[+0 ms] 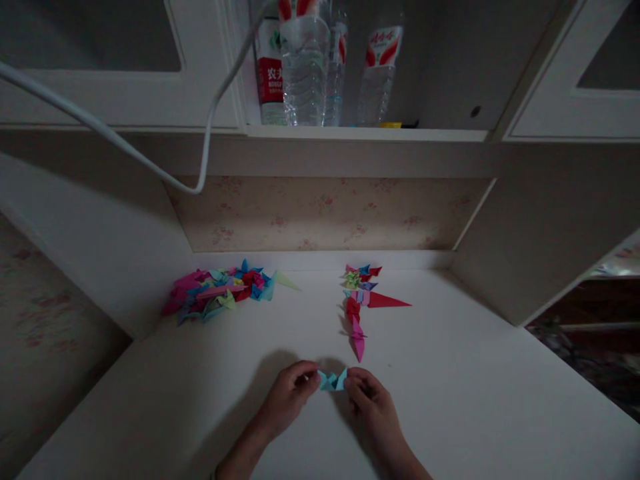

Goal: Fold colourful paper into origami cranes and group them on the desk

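At lower centre, left hand (295, 393) and right hand (370, 400) pinch opposite ends of a small light-blue folded-paper piece (333, 381); probably light, easily crushed, best gripped by its tips.

Left hand (294, 393) and right hand (369, 400), head view. Both bare forearms enter from the lower edge and converge toward the centre, the hands level with each other and a narrow gap between their fingertips. Each hand is closed in a pinch, thumb against the curled fingers (305, 367), backs of the hands partly upward. The left forearm slants up to the right; the right forearm slants up to the left.
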Action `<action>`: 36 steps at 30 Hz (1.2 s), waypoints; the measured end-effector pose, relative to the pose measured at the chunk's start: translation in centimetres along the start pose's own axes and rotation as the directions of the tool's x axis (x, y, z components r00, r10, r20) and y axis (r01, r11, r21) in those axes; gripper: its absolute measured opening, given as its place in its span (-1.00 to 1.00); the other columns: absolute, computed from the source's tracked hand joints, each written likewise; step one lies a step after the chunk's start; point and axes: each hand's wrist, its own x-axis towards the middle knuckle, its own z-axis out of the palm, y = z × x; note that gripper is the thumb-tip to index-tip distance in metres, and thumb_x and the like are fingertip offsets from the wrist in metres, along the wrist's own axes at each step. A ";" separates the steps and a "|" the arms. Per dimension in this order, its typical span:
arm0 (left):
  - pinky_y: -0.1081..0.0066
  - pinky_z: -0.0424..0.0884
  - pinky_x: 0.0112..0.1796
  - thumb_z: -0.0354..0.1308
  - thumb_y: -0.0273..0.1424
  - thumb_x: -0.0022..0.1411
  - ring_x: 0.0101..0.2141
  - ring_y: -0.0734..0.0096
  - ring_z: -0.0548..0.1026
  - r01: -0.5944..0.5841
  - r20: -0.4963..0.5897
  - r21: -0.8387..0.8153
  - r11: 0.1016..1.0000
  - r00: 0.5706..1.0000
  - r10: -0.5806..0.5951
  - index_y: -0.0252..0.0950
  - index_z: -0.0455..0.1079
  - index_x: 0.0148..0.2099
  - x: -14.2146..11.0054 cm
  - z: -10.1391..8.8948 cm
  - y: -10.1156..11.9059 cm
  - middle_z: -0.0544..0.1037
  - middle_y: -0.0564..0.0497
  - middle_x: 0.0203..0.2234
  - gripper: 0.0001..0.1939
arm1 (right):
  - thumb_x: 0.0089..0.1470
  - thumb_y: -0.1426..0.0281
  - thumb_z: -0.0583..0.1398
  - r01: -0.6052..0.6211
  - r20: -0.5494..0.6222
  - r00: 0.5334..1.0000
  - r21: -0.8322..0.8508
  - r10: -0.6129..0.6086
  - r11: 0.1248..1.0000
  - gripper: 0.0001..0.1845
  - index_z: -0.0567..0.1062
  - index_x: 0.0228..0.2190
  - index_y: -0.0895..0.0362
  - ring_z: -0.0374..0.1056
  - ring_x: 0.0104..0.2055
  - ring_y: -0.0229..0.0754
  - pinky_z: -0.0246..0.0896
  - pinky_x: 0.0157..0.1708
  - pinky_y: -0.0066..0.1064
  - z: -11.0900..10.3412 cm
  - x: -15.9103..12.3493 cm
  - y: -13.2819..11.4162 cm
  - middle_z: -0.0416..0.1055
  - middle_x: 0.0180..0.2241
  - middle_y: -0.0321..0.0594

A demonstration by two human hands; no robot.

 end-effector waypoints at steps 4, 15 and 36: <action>0.52 0.24 -0.45 0.10 -0.25 0.21 -0.48 0.49 0.34 -0.045 0.109 0.163 0.986 0.994 0.027 -0.33 0.50 -0.18 1.2 0.2 2.0 0.46 0.04 -0.46 -0.72 | -0.06 0.12 0.31 0.040 0.025 0.999 -0.090 -0.038 0.995 -0.58 0.46 -0.24 0.17 0.01 -0.64 -0.41 -0.11 -0.67 -0.54 -2.2 0.2 -1.2 0.26 -0.56 -0.41; 0.54 0.12 -0.49 0.01 -0.33 0.23 -0.51 0.50 0.35 -0.241 0.347 0.560 0.793 0.937 0.040 -0.29 0.52 -0.33 3.8 1.2 4.7 0.49 0.09 -0.55 -0.73 | 0.01 0.08 0.24 0.113 0.036 0.994 -0.259 -0.107 0.959 -0.62 0.44 -0.32 0.16 0.10 -0.58 -0.34 -0.01 -0.61 -0.51 -4.4 0.2 -1.8 0.27 -0.55 -0.37; 0.55 0.39 -0.37 0.07 -0.42 0.16 -0.44 0.44 0.56 -0.228 0.070 0.609 0.760 0.969 0.235 -0.25 0.55 -0.29 21.3 5.2 10.2 0.63 0.06 -0.46 -0.79 | 0.19 0.27 0.06 0.374 0.248 0.917 -0.806 -0.313 0.459 -0.72 0.48 -0.16 0.10 0.44 -0.43 -0.24 0.25 -0.43 -0.52 -6.4 -0.1 -2.0 0.54 -0.36 -0.21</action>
